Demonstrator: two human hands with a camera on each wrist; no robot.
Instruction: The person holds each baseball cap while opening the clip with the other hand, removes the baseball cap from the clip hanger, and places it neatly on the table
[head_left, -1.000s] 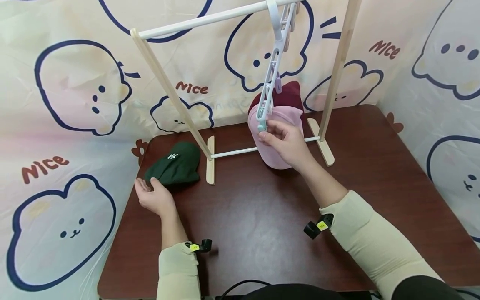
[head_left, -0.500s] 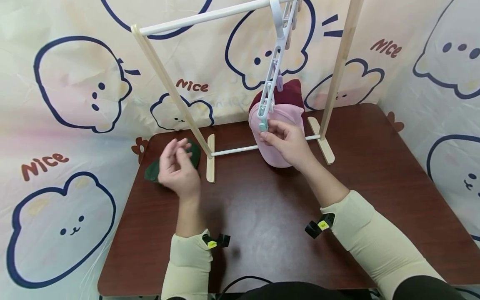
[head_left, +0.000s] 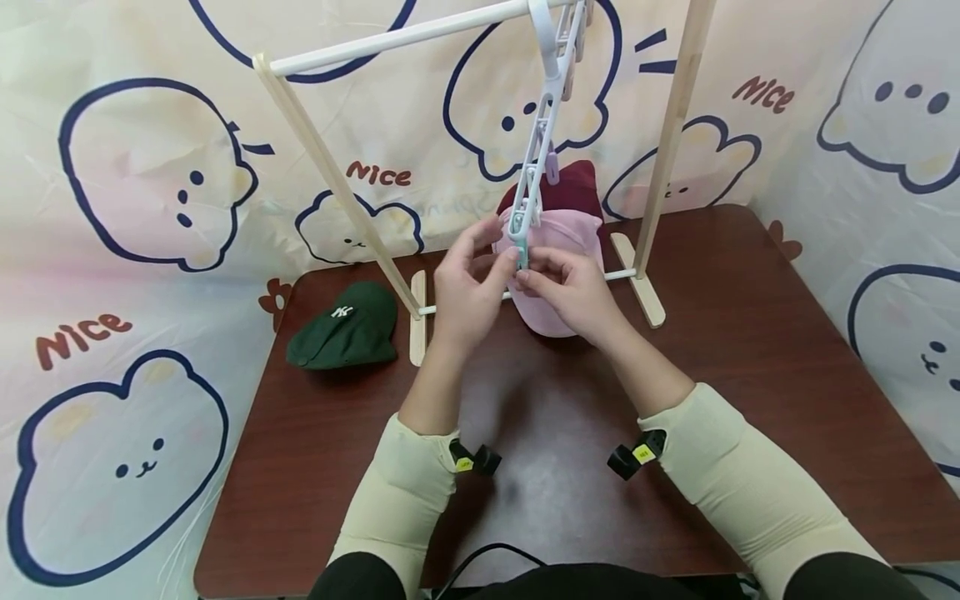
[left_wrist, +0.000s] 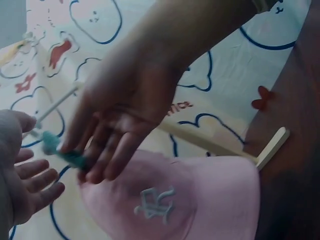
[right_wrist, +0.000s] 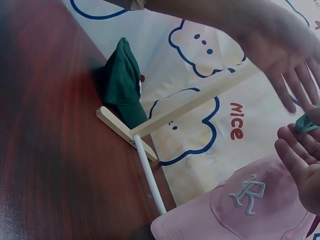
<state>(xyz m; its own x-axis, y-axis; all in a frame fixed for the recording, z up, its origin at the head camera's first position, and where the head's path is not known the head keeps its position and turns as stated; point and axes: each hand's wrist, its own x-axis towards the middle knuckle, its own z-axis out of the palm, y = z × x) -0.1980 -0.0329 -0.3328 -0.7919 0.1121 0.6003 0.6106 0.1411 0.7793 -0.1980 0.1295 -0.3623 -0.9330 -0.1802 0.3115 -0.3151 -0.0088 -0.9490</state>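
My right hand (head_left: 573, 287) pinches a teal clothespin (head_left: 522, 250) at the near end of a white clip hanger (head_left: 536, 158). My left hand (head_left: 468, 287) is beside the clothespin, thumb close to it and index finger raised near the hanger. In the right wrist view the left hand's fingers (right_wrist: 302, 75) are extended above the clothespin (right_wrist: 306, 122). Behind and below both hands is a pink cap (head_left: 551, 317) with a white embroidered letter, plain in the left wrist view. A maroon cap (head_left: 573, 185) shows behind it, partly hidden.
A white rod (head_left: 405, 37) on wooden posts (head_left: 337, 183) carries the hanger. The stand's wooden feet (head_left: 647, 292) rest on the brown table (head_left: 750, 400). A dark green cap (head_left: 348, 329) lies at the left, and a printed cloth (head_left: 187, 317) covers the walls behind.
My left hand has moved from beside the green cap, up and right, to the clothespin, uncovering the green cap again. The right hand has kept its grip at about the same place.
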